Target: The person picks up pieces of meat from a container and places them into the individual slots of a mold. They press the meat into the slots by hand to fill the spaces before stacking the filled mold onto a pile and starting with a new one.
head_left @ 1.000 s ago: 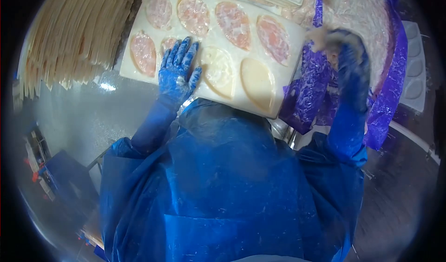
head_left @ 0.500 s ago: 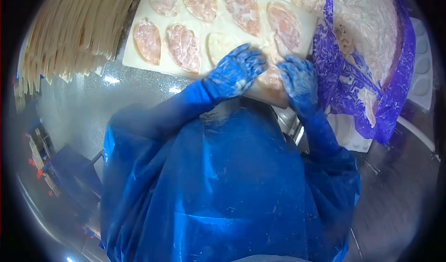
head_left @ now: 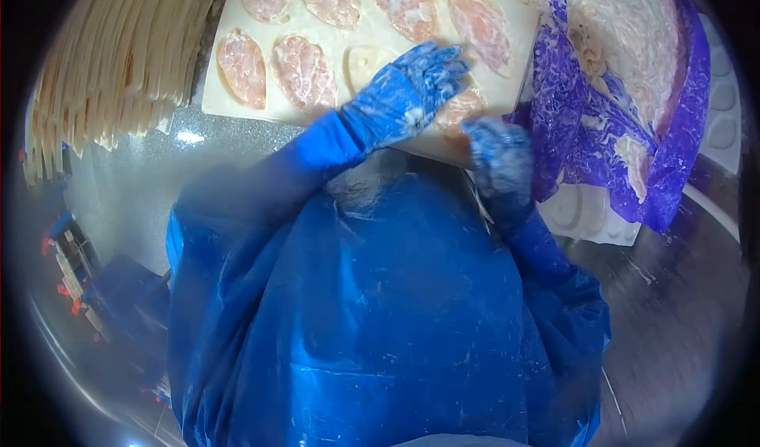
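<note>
Head view: the left hand (head_left: 415, 92), fingers loosely bent, touches the meat piece (head_left: 462, 110) near the tray's (head_left: 519, 29) lower edge. The blurred right hand (head_left: 502, 155) adjoins that edge, its grip unclear. Metal tabletop (head_left: 119, 201) spreads lower left.

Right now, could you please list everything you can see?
Moulded tray: one, cream, top centre
Meat pieces: seven, pink, on the tray
Ridged stack: many layers, beige, upper left
Meat heap: one, pale pink, upper right
Plastic sheeting: count unclear, purple, right
Hollowed trays: at least two, white, right
Small items: blurred, red and pale, left
Apron: one, blue, centre
Gloved hands: two, blue; left over tray, right at its lower-right piece
</note>
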The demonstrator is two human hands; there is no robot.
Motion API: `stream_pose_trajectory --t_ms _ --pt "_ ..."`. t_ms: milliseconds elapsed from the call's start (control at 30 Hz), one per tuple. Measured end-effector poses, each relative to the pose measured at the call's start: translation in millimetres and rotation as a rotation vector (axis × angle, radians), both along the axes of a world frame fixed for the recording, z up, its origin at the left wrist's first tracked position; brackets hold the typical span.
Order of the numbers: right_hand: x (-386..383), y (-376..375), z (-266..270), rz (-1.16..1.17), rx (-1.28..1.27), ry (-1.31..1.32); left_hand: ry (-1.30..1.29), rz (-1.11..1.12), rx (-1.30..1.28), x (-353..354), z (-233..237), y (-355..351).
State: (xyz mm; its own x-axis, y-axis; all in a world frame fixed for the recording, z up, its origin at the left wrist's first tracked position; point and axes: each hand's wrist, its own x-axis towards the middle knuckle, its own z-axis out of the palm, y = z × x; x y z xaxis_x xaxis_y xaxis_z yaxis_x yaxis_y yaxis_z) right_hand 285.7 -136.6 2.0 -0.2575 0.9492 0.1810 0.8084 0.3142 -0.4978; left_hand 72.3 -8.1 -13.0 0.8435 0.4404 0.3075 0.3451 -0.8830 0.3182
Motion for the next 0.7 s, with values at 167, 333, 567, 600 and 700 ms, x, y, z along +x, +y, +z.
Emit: stream_pose_trajectory --t_ms 167,333,567,600,700 --pt "10 33 14 -0.172 0.183 -0.354 -0.049 0.019 -0.259 -24 -29 -12" --pt "-1 18 12 -0.187 -0.002 -0.202 -0.066 0.152 -0.198 -15 3 -58" --pt "-1 73 6 -0.036 0.222 0.041 -0.015 -0.038 -0.527 -5 19 -29" --pt "0 59 6 -0.132 0.196 0.14 -0.044 -0.006 -0.465 -5 12 -20" --pt "-14 15 -17 -0.161 -0.091 0.465 -0.042 -0.09 -0.052 -5 -15 12"
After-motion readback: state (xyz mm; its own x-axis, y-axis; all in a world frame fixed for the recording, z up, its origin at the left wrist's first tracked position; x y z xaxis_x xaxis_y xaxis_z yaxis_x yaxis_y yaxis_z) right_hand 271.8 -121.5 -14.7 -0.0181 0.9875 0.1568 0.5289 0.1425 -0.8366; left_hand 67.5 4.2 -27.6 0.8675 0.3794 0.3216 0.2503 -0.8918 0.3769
